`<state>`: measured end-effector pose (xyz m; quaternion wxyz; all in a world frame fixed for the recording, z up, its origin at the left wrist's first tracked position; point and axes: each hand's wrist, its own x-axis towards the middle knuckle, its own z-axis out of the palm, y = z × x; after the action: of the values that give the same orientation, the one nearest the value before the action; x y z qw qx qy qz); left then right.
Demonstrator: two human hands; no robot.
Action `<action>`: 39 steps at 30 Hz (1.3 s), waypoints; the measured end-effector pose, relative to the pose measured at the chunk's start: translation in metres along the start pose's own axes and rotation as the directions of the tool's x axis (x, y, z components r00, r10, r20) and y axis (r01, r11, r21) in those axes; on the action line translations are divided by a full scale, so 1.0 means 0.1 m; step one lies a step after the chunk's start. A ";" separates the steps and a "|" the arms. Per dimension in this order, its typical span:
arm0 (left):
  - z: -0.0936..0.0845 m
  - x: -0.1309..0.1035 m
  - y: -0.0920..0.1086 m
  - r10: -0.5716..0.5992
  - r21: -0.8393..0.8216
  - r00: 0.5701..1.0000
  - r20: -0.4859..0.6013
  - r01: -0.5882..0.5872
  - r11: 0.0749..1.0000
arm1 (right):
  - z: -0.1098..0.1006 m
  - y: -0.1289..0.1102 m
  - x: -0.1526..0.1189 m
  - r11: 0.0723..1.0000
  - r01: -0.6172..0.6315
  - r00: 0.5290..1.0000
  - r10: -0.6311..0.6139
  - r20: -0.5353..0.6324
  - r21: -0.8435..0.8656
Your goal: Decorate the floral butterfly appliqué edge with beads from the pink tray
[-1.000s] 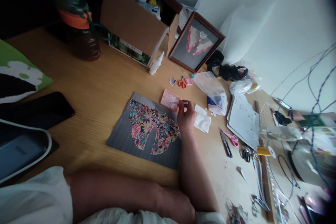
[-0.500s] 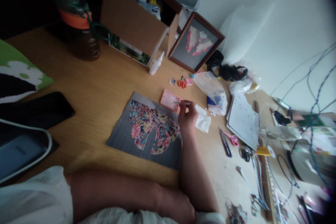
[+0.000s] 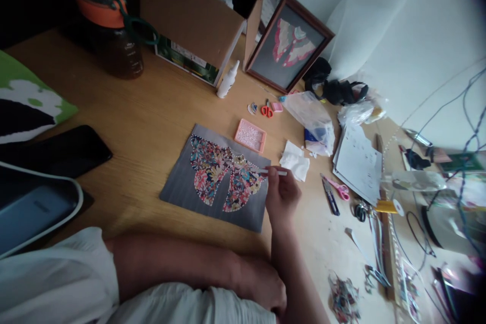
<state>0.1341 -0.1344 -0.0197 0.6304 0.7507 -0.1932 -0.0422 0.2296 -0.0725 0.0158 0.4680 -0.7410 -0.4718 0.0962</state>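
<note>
Between thumb and fingers, my right hand (image 3: pixel 283 192) pinches a slim white pen-like stick (image 3: pixel 280 172), its tip over the right wing of a floral fabric butterfly (image 3: pixel 207 190). Rows of small white beads edge the butterfly, which lies on a grey cloth sheet (image 3: pixel 174 190). Just above the sheet sits a pink tray (image 3: pixel 250 135) of tiny pale beads. My left hand (image 3: pixel 264 286) rests closed at the near edge, by my right forearm; I see nothing in its fingers, whose inner side is hidden.
Behind the tray stand a white bottle (image 3: pixel 228 81), a cardboard box (image 3: pixel 190 15) and a framed butterfly (image 3: pixel 290 45). Red scissors (image 3: pixel 267 109) lie nearby. To the right are a tissue (image 3: pixel 295 159), a dark cutter (image 3: pixel 331 196), papers (image 3: pixel 357 164) and thread scraps (image 3: pixel 343 296). Phones lie left.
My right hand has moved from the bead tray down and right to the butterfly's right wing, still pinching the white stick. My left hand stays near the edge; the view has shifted slightly.
</note>
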 end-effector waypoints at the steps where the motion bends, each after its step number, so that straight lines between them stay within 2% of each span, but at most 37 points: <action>1: -0.01 -0.04 0.03 0.006 -0.010 1.000 0.001 -0.006 1.000 | -0.01 0.00 -0.10 1.000 -0.013 1.000 0.013 0.014 -0.014; 4: -0.05 -0.10 0.12 -0.007 -0.039 1.000 0.029 0.009 0.999 | -0.03 0.01 -0.32 0.998 -0.033 0.998 0.036 0.049 -0.053; 7: -0.07 -0.09 0.19 -0.047 -0.063 0.998 0.049 0.050 0.997 | -0.03 0.02 -0.38 0.997 -0.029 0.997 0.033 0.064 -0.065; 10: -0.06 -0.04 0.18 -0.075 -0.074 0.997 0.018 0.076 0.994 | -0.02 0.01 -0.36 0.996 0.010 0.997 -0.002 0.083 -0.091; 14: -0.08 0.01 0.12 -0.091 -0.120 0.990 0.111 0.104 0.987 | -0.01 -0.03 -0.34 0.987 0.103 0.987 -0.086 0.133 -0.126; 16: -0.09 0.01 0.11 -0.086 -0.131 0.990 0.113 0.100 0.986 | -0.01 -0.05 -0.34 0.983 0.128 0.983 -0.107 0.152 -0.133; 21: -0.09 -0.03 0.14 -0.092 -0.136 0.993 0.077 0.101 0.986 | -0.01 -0.07 -0.34 0.981 0.154 0.976 -0.132 0.174 -0.119; 29: -0.07 0.05 0.10 -0.071 -0.124 0.993 0.094 0.082 0.989 | 0.00 -0.08 -0.33 0.981 0.165 0.974 -0.144 0.176 -0.107; 39: -0.06 0.02 0.08 -0.053 -0.121 0.996 0.072 0.061 0.991 | 0.01 -0.05 -0.33 0.979 0.172 0.971 -0.150 0.187 -0.109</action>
<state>0.1353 -0.1306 -0.0102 0.6668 0.7138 -0.1902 -0.0979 0.2083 -0.0979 0.0093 0.3831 -0.7164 -0.5755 0.0938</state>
